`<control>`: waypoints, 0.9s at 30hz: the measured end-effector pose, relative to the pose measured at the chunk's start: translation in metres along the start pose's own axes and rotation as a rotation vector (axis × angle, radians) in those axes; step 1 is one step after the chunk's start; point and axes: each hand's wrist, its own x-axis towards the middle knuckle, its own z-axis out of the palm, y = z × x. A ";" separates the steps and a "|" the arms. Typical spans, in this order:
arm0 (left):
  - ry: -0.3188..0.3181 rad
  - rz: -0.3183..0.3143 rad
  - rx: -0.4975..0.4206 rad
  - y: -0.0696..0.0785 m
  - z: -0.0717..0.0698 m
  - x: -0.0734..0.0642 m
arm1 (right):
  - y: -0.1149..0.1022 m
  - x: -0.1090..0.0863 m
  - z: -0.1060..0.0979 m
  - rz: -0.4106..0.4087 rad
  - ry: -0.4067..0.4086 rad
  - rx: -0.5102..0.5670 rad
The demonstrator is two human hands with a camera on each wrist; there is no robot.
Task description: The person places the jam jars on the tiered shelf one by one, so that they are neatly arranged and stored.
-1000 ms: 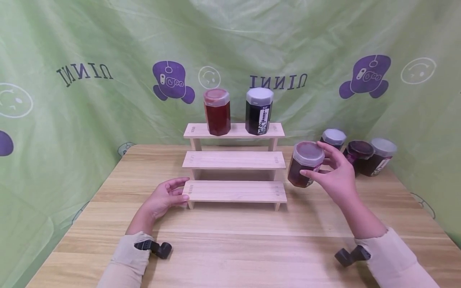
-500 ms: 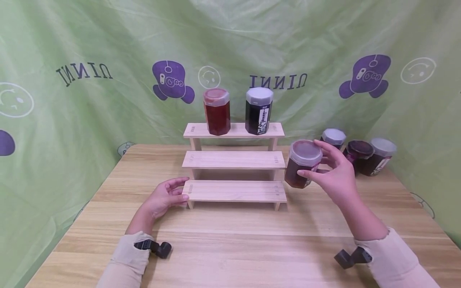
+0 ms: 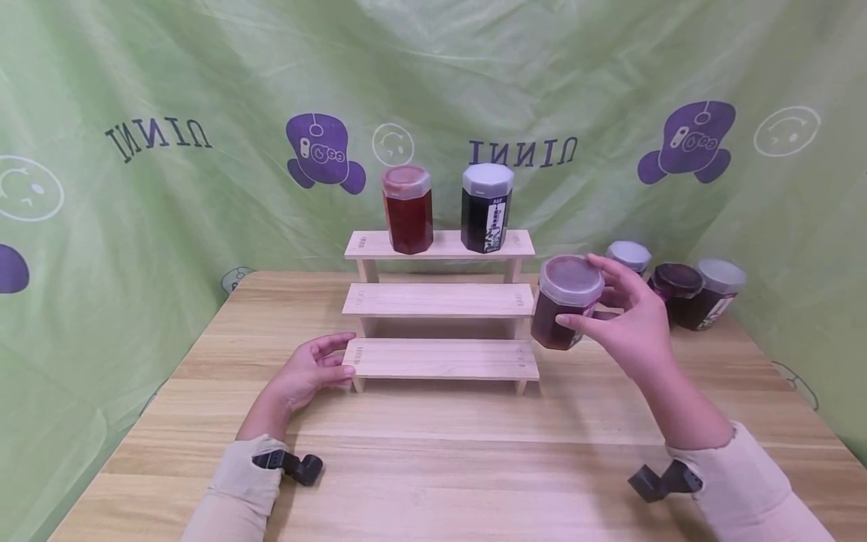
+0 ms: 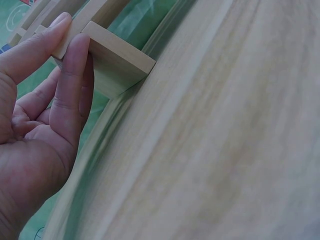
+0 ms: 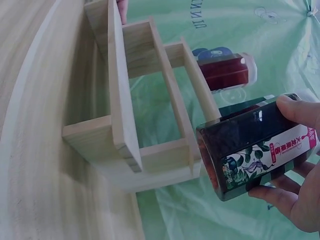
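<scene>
My right hand (image 3: pixel 633 324) grips a dark jar (image 3: pixel 567 309) with a pale translucent lid, fingers behind and thumb in front. It is held up just right of the three-tier wooden display rack (image 3: pixel 443 359). In the right wrist view the jar (image 5: pixel 250 145) shows a label with leaves and pink print. My left hand (image 3: pixel 310 373) pinches the left end of the rack's lowest shelf; the left wrist view has thumb and fingers (image 4: pixel 72 65) at that corner. On the top shelf stand a red jar (image 3: pixel 409 214) and a dark jar with a white lid (image 3: pixel 488 211).
Behind my right hand, three more jars stand at the table's back right: a white-lidded jar (image 3: pixel 630 256), a dark-lidded jar (image 3: pixel 677 282) and a pale-lidded jar (image 3: pixel 714 297). A green printed curtain (image 3: pixel 257 75) hangs behind the wooden table (image 3: pixel 420 474).
My right hand has carried the jar a little left and upward, closer to the rack's right side. The left hand and the rack have stayed in place.
</scene>
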 end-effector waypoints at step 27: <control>-0.009 -0.003 0.001 0.001 0.000 0.000 | -0.027 0.006 0.028 -0.006 -0.068 0.156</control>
